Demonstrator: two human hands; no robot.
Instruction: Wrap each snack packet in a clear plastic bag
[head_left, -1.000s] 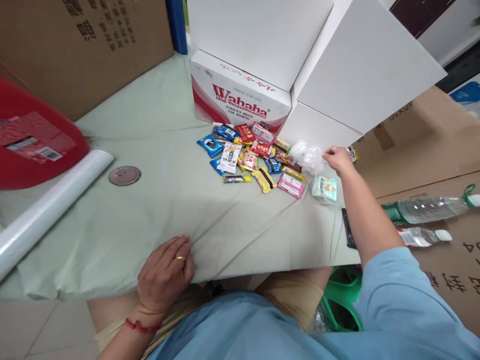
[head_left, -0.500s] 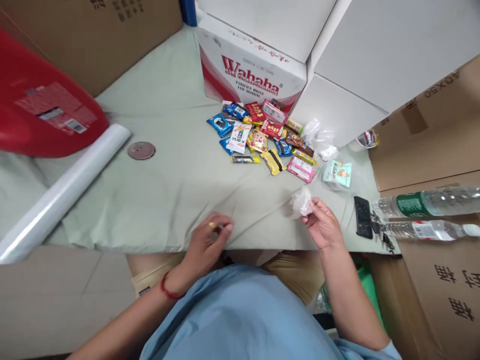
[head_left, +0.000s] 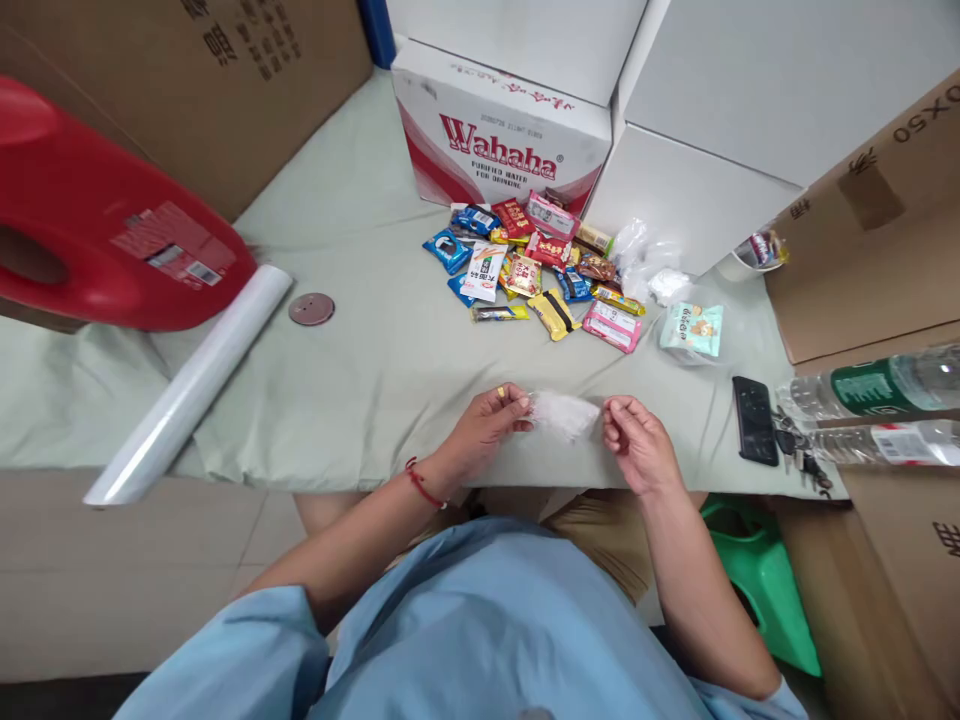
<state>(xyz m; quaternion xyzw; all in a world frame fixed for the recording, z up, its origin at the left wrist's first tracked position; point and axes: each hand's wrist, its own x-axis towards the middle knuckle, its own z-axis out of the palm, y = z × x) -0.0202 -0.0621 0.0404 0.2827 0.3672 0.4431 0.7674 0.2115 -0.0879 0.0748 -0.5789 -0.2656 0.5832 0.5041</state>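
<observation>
A crumpled clear plastic bag [head_left: 564, 414] is stretched between my two hands, just above the front of the cloth-covered table. My left hand [head_left: 491, 425], with a ring and a red bracelet, pinches its left end. At the right end, my right hand [head_left: 636, 440] grips it between thumb and fingers. Beyond the hands lies a pile of small wrapped snacks [head_left: 551, 250] in blue, red, yellow and pink. More crumpled plastic bags [head_left: 652, 262] rest to the right of the pile. A mint-green snack packet [head_left: 691, 328] sits on clear plastic nearer my right hand.
At left stand a red jug [head_left: 127, 220], a roll of plastic film [head_left: 191, 385] and a brown disc [head_left: 311, 308]. A Wahaha carton [head_left: 502, 130] backs the snacks. At right are a phone [head_left: 755, 420], keys [head_left: 799, 450], plastic bottles [head_left: 877, 388] and a white cup [head_left: 742, 265].
My left hand has moved right and taken hold of the plastic bag's left end. The bag, bunched in my right hand before, is now spread out between both hands. The view has shifted slightly.
</observation>
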